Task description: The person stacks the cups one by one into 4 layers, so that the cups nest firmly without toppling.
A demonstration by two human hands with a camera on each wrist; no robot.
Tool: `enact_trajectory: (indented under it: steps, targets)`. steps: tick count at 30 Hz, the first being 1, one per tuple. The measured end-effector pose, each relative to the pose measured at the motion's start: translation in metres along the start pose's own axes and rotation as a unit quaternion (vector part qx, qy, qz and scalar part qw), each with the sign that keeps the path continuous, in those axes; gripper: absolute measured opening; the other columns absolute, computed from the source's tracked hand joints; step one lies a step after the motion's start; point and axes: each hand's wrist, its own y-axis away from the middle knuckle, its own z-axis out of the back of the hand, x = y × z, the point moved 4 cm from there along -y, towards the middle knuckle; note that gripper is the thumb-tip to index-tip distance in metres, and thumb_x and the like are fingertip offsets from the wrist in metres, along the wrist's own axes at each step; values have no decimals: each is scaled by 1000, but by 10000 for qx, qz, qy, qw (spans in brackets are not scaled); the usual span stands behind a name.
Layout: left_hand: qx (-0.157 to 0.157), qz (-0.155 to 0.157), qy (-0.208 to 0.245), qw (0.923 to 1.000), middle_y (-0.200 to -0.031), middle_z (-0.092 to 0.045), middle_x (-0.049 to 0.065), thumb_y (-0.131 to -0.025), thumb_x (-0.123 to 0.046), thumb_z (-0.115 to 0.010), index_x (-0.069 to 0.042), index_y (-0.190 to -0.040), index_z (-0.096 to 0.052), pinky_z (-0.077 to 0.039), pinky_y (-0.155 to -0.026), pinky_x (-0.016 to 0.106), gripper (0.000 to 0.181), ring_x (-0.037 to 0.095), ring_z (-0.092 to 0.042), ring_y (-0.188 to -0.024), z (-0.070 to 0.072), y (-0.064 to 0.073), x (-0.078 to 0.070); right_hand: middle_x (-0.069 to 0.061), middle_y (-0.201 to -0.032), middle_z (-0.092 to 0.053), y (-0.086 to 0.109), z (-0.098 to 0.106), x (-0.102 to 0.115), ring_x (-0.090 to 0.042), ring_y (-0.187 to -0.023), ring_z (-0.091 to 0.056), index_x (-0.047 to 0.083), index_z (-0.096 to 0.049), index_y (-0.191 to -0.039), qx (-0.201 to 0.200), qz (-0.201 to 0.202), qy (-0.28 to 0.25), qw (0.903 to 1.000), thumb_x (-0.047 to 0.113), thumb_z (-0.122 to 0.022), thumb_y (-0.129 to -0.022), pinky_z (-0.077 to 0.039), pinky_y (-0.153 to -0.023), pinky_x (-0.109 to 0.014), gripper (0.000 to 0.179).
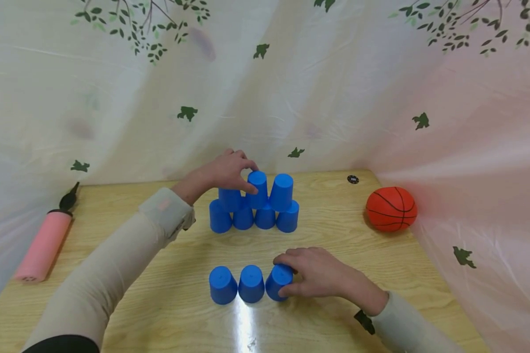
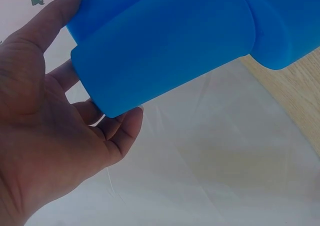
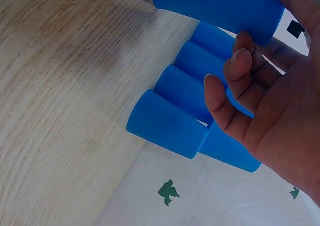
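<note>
A pale sheet (image 1: 256,98) printed with leafy branches and dark green motifs hangs behind and to the sides of a light wood-grain bench (image 1: 331,220). 2 light sleeves reach in over it, the left sleeve (image 1: 106,274) stretched far forward, the right sleeve (image 1: 410,323) low at the right. Near the back of the bench stands a tiered stack of blue cups, mouths down: a bottom row of 4, with 3 more set across the joins above. A pink hand pump (image 1: 46,245) with a black nozzle lies at the left edge, nozzle toward the sheet. Nearer the person, 3 more upturned blue cups stand side by side in a row. The left hand (image 1: 227,171) is at the stack's upper tier, its grip clamped on the middle upper cup (image 1: 260,196), thumb and forefinger about its narrow end; it partly hides the left upper cup (image 1: 228,200). The right hand (image 1: 322,274) has its grip clamped on the right front cup (image 1: 276,280), thumb and fingers on opposite sides. An orange-red toy basketball (image 1: 391,209) rests by the right edge, well apart from the cups. Smallest is a black-and-white poker chip (image 1: 353,179), flat near the back edge.
</note>
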Motion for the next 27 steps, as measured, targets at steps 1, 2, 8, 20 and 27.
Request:
enact_trajectory:
  steps: [1, 2, 8, 20, 27]
  targets:
    - [3, -6, -2, 10000, -142, -51, 15, -86, -52, -73, -18, -140, -58, -46, -104, 51, 65, 34, -41, -133, 0, 0, 0, 10, -116, -67, 0, 0, 0, -6, -101, -62, 22, -59, -136, -3, 1, -2, 10000, 58, -69, -88, -53, -87, -33, 60]
    - [2, -11, -6, 10000, -142, -51, 15, -86, -52, -73, -18, -140, -58, -46, -104, 51, 65, 34, -41, -132, 0, 0, 0, 10, -117, -67, 0, 0, 0, -7, -102, -62, 22, -59, -136, -3, 0, -2, 10000, 58, -68, -88, -53, -87, -33, 60]
    - [17, -5, -5, 10000, -142, -51, 15, -86, -52, -73, -17, -140, -57, -46, -104, 51, 66, 34, -41, -132, 1, 1, 0, 10, -117, -67, 0, 1, 0, -7, -102, -62, 23, -59, -136, -7, -12, -31, 10000, 58, -68, -88, -53, -87, -34, 61]
    - [45, 78, -4, 10000, -143, -51, 15, -86, -53, -73, -18, -140, -57, -47, -104, 51, 67, 34, -41, -133, 2, 1, -1, 9, -118, -67, 1, 2, 1, -8, -103, -62, 22, -59, -136, -13, -22, -63, 10000, 56, -70, -88, -53, -88, -34, 60]
    - [37, 65, 40, 10000, -143, -50, 14, -85, -53, -73, -18, -139, -57, -46, -104, 52, 66, 34, -41, -133, 1, 0, -2, 9, -117, -67, 1, 1, 0, -7, -102, -62, 22, -59, -136, -5, -10, -64, 10000, 57, -69, -88, -53, -87, -33, 60]
